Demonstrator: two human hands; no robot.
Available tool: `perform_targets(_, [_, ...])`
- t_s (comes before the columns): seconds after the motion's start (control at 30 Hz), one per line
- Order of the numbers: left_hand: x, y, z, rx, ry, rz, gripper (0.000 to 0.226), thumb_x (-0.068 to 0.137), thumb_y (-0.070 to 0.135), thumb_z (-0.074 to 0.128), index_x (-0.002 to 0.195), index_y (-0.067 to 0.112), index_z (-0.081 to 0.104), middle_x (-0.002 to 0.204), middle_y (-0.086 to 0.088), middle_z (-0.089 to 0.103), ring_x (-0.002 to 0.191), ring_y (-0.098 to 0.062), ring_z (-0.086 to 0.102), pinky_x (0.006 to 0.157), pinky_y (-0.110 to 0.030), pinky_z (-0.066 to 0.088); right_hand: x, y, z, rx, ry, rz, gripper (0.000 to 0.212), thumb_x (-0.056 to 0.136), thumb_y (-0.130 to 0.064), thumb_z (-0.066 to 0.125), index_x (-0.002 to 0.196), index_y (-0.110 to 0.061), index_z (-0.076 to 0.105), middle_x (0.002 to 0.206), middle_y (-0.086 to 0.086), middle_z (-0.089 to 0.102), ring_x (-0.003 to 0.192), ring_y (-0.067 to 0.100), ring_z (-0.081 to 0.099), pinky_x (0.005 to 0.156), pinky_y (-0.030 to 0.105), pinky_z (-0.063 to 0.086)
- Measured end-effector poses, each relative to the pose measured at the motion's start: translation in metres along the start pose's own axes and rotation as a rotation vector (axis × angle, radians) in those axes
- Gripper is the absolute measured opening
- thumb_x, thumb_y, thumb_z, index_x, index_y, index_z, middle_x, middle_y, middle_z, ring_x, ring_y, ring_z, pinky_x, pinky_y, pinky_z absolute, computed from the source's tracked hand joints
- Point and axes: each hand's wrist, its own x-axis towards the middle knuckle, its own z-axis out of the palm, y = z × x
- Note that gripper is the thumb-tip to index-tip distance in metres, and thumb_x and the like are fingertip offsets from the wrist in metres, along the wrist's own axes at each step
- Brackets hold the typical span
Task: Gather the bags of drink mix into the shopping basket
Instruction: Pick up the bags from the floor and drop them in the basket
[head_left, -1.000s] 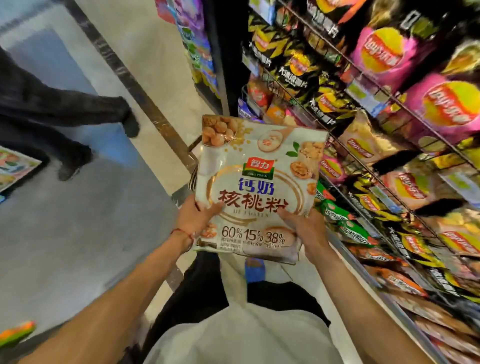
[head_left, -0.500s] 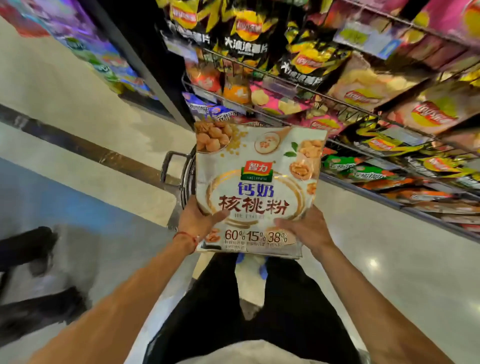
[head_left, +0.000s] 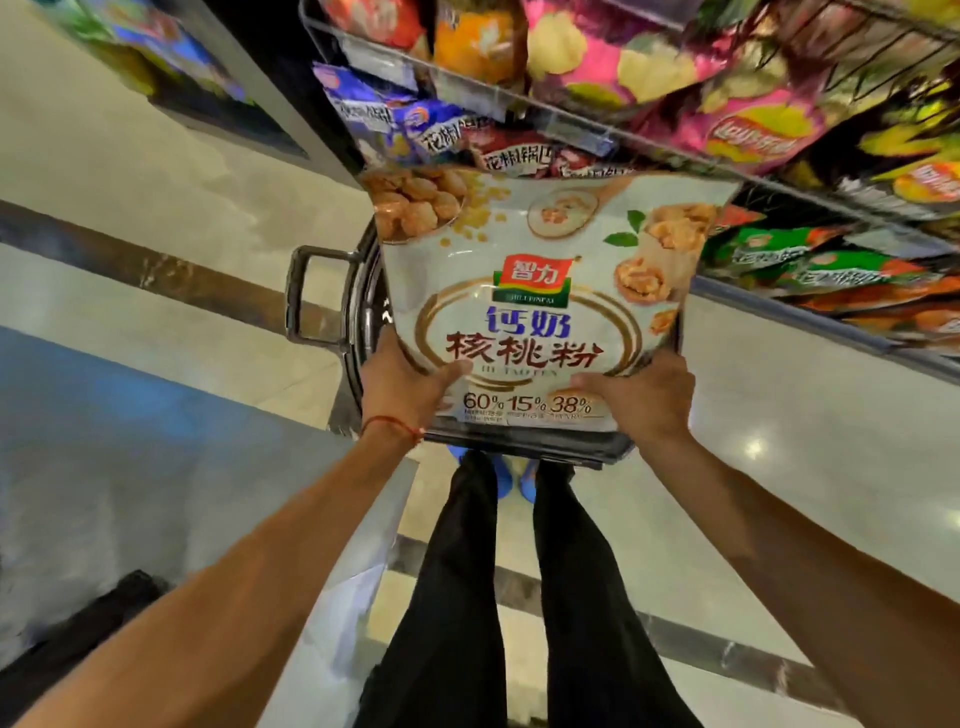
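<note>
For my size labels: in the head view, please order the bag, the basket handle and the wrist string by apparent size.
1. bag, largest.
2. basket handle; it is farther off, so may look small.
3. wrist string.

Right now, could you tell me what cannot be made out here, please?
Head view: inside of the shopping basket, covered by the drink mix bag.
Head view: fingers of the left hand and right hand behind the bag.
Head view: small print under the percentages, blurred.
Head view: upper shelf bags, cut by the top edge.
</note>
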Motion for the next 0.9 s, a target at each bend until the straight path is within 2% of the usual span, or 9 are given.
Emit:
perform_targets(0.07, [0.023,-0.013,0.011,-0.006,0.033,0.008,0.068,0.061,0.037,0.095,0.114,0.024,0.055,0.108,0.005,0.072,0.095,-0.015,0.072,0.075,-0.039,0.064,0.018,0.003,0.018,0.004,0.006,-0.014,0.047,0.064,-0.025,0.099,0.097,-0.026,0.066,0.094,-0.013,0.064,0.084,0.007,0.063,0.063,0.01,0.046])
perform_targets(0.13, [0.045,-0.027,0.026,-0.013,0.083,0.02,0.065,0.061,0.036,0.095,0.113,0.02,0.058,0.107,0.004,0.073,0.097,-0.013,0.071,0.086,-0.034,0.061,0.039,0.013,0.04,0.008,0.064,-0.039,0.05,0.061,-0.03,0.099,0.101,-0.022,0.07,0.097,-0.017,0.069,0.086,0.005,0.069,0.075,0.021,0.056])
perform_targets(0.2, [0.067,-0.042,0.043,0.003,0.113,0.018,0.064,0.063,0.034,0.094,0.115,0.014,0.064,0.108,0.002,0.074,0.094,-0.007,0.068,0.083,-0.015,0.056,0.06,0.026,0.064,0.05,0.124,-0.059,0.059,0.058,-0.025,0.1,0.11,-0.018,0.073,0.101,-0.011,0.074,0.085,-0.001,0.071,0.081,0.027,0.062])
perform_targets(0.3, [0.101,-0.071,0.071,-0.02,0.148,0.011,0.062,0.066,0.025,0.094,0.117,0.01,0.064,0.107,0.002,0.073,0.089,0.002,0.062,0.075,0.001,0.046,0.094,0.057,0.097,0.174,0.145,-0.083,0.056,0.066,0.001,0.094,0.115,0.0,0.068,0.106,-0.003,0.071,0.071,-0.024,0.062,0.069,0.005,0.053])
perform_targets(0.4, [0.137,-0.105,0.102,-0.017,0.16,0.03,0.059,0.068,0.017,0.092,0.118,0.008,0.06,0.102,0.006,0.067,0.078,0.022,0.053,0.072,0.009,0.036,0.129,0.095,0.132,0.179,0.175,-0.1,0.052,0.066,-0.01,0.096,0.112,-0.004,0.072,0.103,-0.004,0.075,0.076,-0.02,0.064,0.08,0.02,0.06])
perform_targets(0.53, [0.184,-0.15,0.141,0.005,0.171,0.066,0.064,0.067,0.017,0.092,0.121,0.012,0.059,0.108,0.006,0.068,0.094,0.001,0.062,0.077,0.005,0.041,0.167,0.136,0.168,0.205,0.143,-0.162,0.044,0.071,0.004,0.09,0.11,0.003,0.072,0.103,-0.002,0.072,0.08,-0.026,0.062,0.073,-0.001,0.046])
perform_targets(0.63, [0.215,-0.172,0.163,0.067,0.188,0.086,0.068,0.064,0.02,0.094,0.122,0.009,0.061,0.114,-0.003,0.071,0.102,-0.008,0.064,0.087,-0.011,0.047,0.189,0.158,0.189,0.304,0.117,-0.149,0.042,0.072,0.02,0.081,0.112,0.013,0.068,0.097,-0.005,0.073,0.08,-0.018,0.068,0.07,0.003,0.051])
perform_targets(0.73, [0.237,-0.183,0.176,0.105,0.212,0.077,0.071,0.062,0.02,0.095,0.123,0.005,0.062,0.118,-0.007,0.071,0.102,-0.011,0.064,0.083,-0.008,0.041,0.216,0.184,0.216,0.279,0.109,-0.14,0.048,0.071,0.025,0.079,0.116,0.015,0.065,0.087,-0.017,0.078,0.082,-0.008,0.073,0.071,0.01,0.056])
perform_targets(0.9, [0.257,-0.194,0.184,0.075,0.214,0.071,0.066,0.07,0.009,0.09,0.127,0.004,0.057,0.111,0.005,0.064,0.097,0.003,0.057,0.077,0.007,0.036,0.236,0.193,0.246,0.166,0.159,-0.028,0.057,0.075,-0.011,0.091,0.123,0.003,0.064,0.108,0.003,0.07,0.099,0.016,0.07,0.094,0.032,0.058])
